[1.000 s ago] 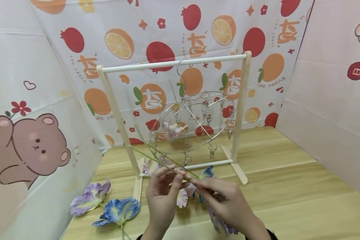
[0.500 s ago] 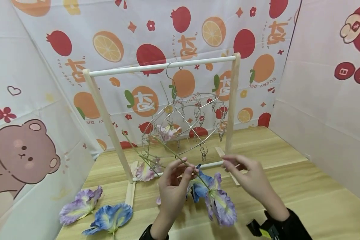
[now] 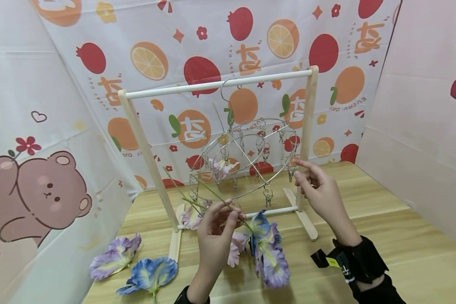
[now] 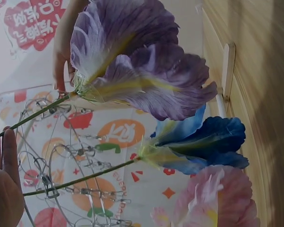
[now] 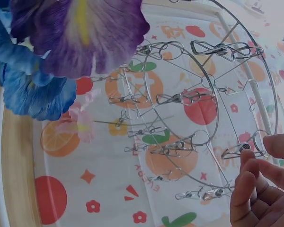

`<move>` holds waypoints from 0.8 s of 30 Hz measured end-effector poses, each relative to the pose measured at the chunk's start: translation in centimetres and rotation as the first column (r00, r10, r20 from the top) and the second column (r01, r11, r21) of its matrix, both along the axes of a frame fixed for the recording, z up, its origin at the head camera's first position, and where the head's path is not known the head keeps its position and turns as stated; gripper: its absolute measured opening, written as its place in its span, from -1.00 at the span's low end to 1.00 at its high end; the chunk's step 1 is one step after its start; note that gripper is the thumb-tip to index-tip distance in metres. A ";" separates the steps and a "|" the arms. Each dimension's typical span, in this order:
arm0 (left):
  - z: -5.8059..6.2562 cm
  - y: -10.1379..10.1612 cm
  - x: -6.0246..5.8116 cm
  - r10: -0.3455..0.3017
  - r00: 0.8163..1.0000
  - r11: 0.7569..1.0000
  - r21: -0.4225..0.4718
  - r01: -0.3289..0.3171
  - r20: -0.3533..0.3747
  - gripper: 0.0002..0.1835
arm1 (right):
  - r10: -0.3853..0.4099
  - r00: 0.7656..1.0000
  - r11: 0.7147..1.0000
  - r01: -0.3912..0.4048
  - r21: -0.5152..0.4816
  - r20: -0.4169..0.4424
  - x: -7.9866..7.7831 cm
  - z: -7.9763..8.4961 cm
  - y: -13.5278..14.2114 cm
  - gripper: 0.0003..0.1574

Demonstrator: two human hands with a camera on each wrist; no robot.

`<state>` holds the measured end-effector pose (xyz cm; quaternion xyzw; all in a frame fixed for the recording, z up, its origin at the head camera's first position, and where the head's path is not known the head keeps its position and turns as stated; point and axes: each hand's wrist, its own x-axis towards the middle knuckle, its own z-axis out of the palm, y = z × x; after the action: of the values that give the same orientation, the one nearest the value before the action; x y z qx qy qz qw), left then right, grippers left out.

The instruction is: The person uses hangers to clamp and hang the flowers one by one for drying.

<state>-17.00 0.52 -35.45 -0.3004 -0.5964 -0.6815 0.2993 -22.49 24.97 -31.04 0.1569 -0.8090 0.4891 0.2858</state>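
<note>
My left hand (image 3: 217, 236) pinches the thin green stem (image 3: 213, 191) of a purple artificial flower (image 3: 275, 268) between thumb and fingers. That bloom points down toward the table. Close behind it, a blue flower (image 4: 199, 146) has its stem crossing a metal clip, and a pink flower (image 4: 222, 198) is beside it. My right hand (image 3: 323, 194) is raised at the right side of a round wire clip hanger (image 3: 247, 162). Thumb and forefinger are apart there, fingertips right at one metal clip (image 5: 244, 150). Several clips dangle from the hanger.
The hanger hooks over the white bar (image 3: 220, 85) of a wooden-ended stand (image 3: 305, 139). On the table at left lie a purple flower (image 3: 115, 257) and a blue flower (image 3: 152, 274). Another pink flower (image 3: 222, 166) hangs at the back. Printed cloth walls enclose the table.
My right hand has left the stem and moved right and up to the hanger's right side. My left hand keeps the stem, and the purple bloom now hangs lower in front of the blue one.
</note>
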 end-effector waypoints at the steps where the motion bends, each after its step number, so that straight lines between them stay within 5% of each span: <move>1: 0.0 -0.1 0.0 0.002 1.000 1.000 0.000 -0.002 0.020 -0.73 | -0.001 1.000 1.000 0.001 -0.002 -0.010 -0.1 0.1 -0.1 -0.61; 14: 0.2 -0.3 0.6 0.046 0.989 0.999 -0.003 -0.046 0.143 -0.72 | -0.005 0.999 1.000 0.003 -0.027 -0.053 1.0 0.0 -1.7 -0.90; 24: 0.0 -0.4 0.3 0.044 0.996 0.999 -0.011 -0.043 0.075 -0.72 | 0.008 1.000 1.000 -0.008 -0.018 0.016 0.1 0.8 -1.4 -0.47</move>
<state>-16.69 0.14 -35.44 -0.2629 -0.6168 -0.6828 0.2902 -22.44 23.61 -30.28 0.1538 -0.8062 0.4986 0.2788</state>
